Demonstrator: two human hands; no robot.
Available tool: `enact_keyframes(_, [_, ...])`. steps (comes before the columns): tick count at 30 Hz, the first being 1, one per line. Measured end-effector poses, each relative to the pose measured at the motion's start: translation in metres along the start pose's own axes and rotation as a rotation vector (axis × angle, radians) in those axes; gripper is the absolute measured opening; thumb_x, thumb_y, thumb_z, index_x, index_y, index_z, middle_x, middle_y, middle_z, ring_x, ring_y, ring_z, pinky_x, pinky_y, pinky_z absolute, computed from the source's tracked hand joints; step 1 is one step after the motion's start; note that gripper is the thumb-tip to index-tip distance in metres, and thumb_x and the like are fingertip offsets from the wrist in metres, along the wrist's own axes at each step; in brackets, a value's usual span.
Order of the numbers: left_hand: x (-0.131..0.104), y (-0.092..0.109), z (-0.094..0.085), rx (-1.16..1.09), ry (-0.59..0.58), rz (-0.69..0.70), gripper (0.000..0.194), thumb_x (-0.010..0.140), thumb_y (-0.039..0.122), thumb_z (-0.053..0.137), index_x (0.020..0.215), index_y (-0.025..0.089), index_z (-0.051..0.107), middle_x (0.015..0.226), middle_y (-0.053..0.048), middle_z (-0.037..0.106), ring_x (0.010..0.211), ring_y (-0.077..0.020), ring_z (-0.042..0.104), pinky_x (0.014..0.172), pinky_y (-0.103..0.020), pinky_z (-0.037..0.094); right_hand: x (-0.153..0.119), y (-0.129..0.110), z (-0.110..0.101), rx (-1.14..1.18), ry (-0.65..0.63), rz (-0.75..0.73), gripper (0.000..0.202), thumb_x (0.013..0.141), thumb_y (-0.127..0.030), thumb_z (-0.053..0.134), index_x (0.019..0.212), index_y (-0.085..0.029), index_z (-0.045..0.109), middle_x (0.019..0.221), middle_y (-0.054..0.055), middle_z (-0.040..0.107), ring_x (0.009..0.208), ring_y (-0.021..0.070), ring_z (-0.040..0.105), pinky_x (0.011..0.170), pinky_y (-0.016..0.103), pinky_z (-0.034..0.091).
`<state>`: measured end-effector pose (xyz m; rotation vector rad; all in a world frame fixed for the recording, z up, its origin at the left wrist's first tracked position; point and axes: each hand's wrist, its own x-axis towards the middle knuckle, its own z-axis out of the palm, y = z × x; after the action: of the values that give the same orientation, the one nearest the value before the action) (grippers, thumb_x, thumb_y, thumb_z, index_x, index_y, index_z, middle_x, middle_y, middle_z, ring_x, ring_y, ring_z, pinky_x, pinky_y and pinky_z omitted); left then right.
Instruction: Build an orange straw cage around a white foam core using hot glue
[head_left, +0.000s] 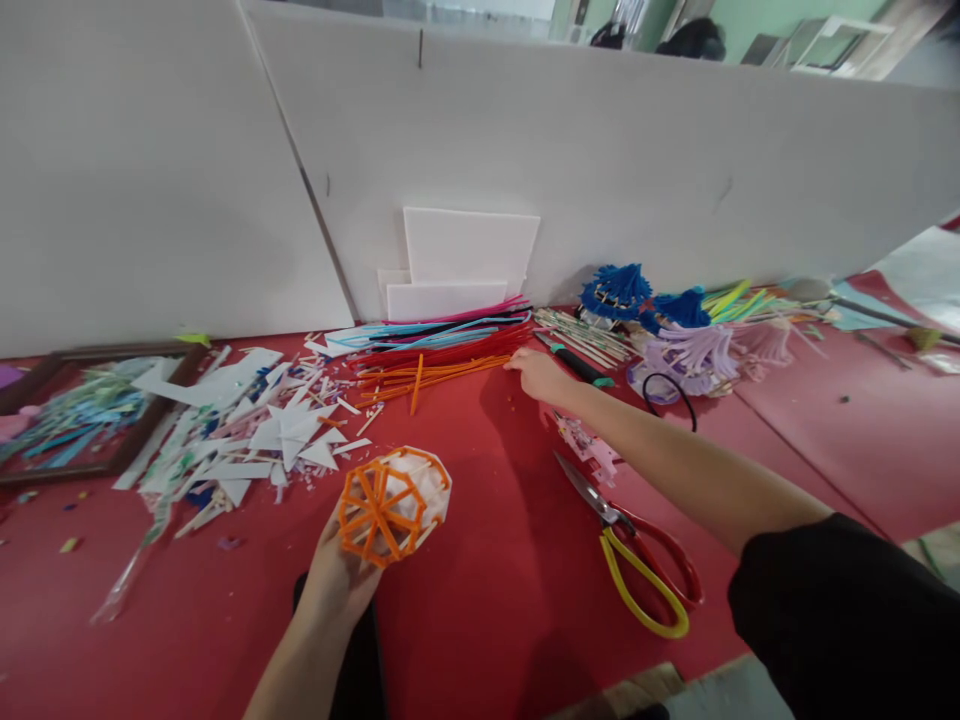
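Observation:
My left hand [349, 570] is closed around a small craft frame [382, 510] from below. Its near face is an octagon of orange fuzzy sticks with spokes crossing at the middle, and its back part is white. My right hand [541, 375] is stretched out to the right end of a bundle of orange pipe cleaners [442, 374], thumb and finger pinched on an end there. Red pipe cleaners [450, 345] lie just behind that bundle, with blue and pink ones further back. One short orange piece [417, 385] lies across the bundle.
Scissors [637, 560] with red and yellow handles lie under my right forearm. A green-and-black tool [577, 364] is beside the right hand. White scraps [292, 430] and a brown frame [112, 455] spread on the left; blue tasselled pieces [616, 292] stand right, before a white partition [600, 150].

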<state>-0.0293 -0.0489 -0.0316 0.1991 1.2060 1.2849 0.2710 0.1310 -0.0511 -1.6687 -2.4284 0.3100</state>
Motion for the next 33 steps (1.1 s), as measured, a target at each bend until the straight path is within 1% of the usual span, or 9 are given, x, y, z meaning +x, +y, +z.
enact_keyframes(5, [0.003, 0.001, -0.001, -0.018, -0.013, -0.009, 0.051, 0.050, 0.004, 0.070, 0.098, 0.022, 0.070, 0.066, 0.001, 0.072, 0.060, -0.0209, 0.071, 0.065, -0.033, 0.062, -0.032, -0.040, 0.013, 0.086, -0.022, -0.078, 0.030, 0.094, -0.033, 0.057, 0.120, -0.017, 0.058, 0.122, 0.009, 0.060, 0.103, 0.0209, 0.062, 0.088, 0.042, 0.054])
enact_keyframes(10, [0.002, 0.004, 0.002, -0.015, 0.037, -0.025, 0.044, 0.053, 0.005, 0.066, 0.094, 0.022, 0.069, 0.063, 0.002, 0.071, 0.054, -0.0178, 0.068, 0.057, -0.028, 0.061, -0.051, -0.066, 0.019, 0.132, 0.116, 0.030, 0.038, 0.092, -0.008, 0.046, 0.126, -0.018, 0.060, 0.130, 0.012, 0.058, 0.124, 0.0224, 0.051, 0.109, 0.042, 0.040])
enact_keyframes(13, [0.001, 0.004, 0.003, -0.015, 0.068, -0.027, 0.034, 0.056, 0.005, 0.063, 0.086, 0.020, 0.068, 0.060, 0.001, 0.070, 0.052, -0.0169, 0.068, 0.052, -0.024, 0.058, -0.045, -0.060, 0.021, 0.109, 0.192, 0.204, 0.037, 0.093, -0.021, 0.054, 0.130, -0.016, 0.054, 0.137, 0.014, 0.050, 0.127, 0.0289, 0.047, 0.107, 0.052, 0.039])
enact_keyframes(17, [0.001, 0.004, 0.002, -0.016, 0.079, -0.029, 0.029, 0.058, 0.004, 0.062, 0.081, 0.020, 0.067, 0.061, 0.001, 0.070, 0.051, -0.0160, 0.068, 0.051, -0.022, 0.058, -0.036, -0.063, 0.030, 0.108, 0.167, 0.313, 0.038, 0.093, -0.034, 0.058, 0.126, -0.017, 0.054, 0.131, 0.011, 0.055, 0.115, 0.0257, 0.057, 0.095, 0.049, 0.049])
enact_keyframes(21, [0.002, 0.003, -0.001, -0.028, 0.089, -0.025, 0.027, 0.059, 0.005, 0.060, 0.081, 0.019, 0.067, 0.060, 0.001, 0.071, 0.051, -0.0160, 0.067, 0.050, -0.022, 0.058, -0.051, -0.089, 0.038, 0.151, 0.095, 0.220, 0.045, 0.096, -0.032, 0.048, 0.132, -0.006, 0.052, 0.142, 0.021, 0.049, 0.133, 0.0288, 0.044, 0.110, 0.045, 0.038])
enact_keyframes(24, [0.004, 0.003, -0.005, -0.038, 0.067, -0.018, 0.027, 0.059, 0.008, 0.061, 0.082, 0.019, 0.069, 0.063, -0.002, 0.073, 0.054, -0.0178, 0.068, 0.049, -0.024, 0.058, -0.078, -0.110, 0.038, 0.173, 0.072, 0.112, 0.051, 0.096, -0.032, 0.045, 0.139, -0.006, 0.047, 0.150, 0.018, 0.041, 0.142, 0.0244, 0.034, 0.116, 0.038, 0.031])
enact_keyframes(28, [0.006, 0.003, -0.009, -0.070, -0.002, 0.030, 0.032, 0.055, 0.008, 0.066, 0.084, 0.020, 0.069, 0.070, -0.001, 0.074, 0.060, -0.0188, 0.070, 0.058, -0.027, 0.061, -0.117, -0.129, 0.029, 0.127, 0.147, 0.078, 0.065, 0.092, -0.035, 0.049, 0.144, 0.002, 0.035, 0.157, 0.026, 0.018, 0.148, 0.0364, 0.007, 0.119, 0.058, 0.013])
enact_keyframes(31, [0.007, 0.001, -0.010, -0.097, -0.077, 0.075, 0.036, 0.052, 0.012, 0.071, 0.088, 0.020, 0.069, 0.076, -0.001, 0.074, 0.070, -0.0219, 0.072, 0.068, -0.034, 0.062, -0.129, -0.134, 0.022, 0.065, 0.167, -0.059, 0.062, 0.091, -0.035, 0.048, 0.145, -0.005, 0.038, 0.158, 0.021, 0.022, 0.148, 0.0331, 0.011, 0.118, 0.056, 0.017])
enact_keyframes(33, [0.009, 0.000, -0.011, -0.112, -0.121, 0.100, 0.040, 0.052, 0.016, 0.075, 0.091, 0.020, 0.069, 0.076, -0.001, 0.073, 0.073, -0.0236, 0.071, 0.072, -0.038, 0.062, -0.119, -0.129, 0.021, 0.064, 0.138, -0.013, 0.063, 0.092, -0.040, 0.046, 0.144, -0.005, 0.039, 0.157, 0.021, 0.025, 0.148, 0.0316, 0.015, 0.118, 0.052, 0.022])
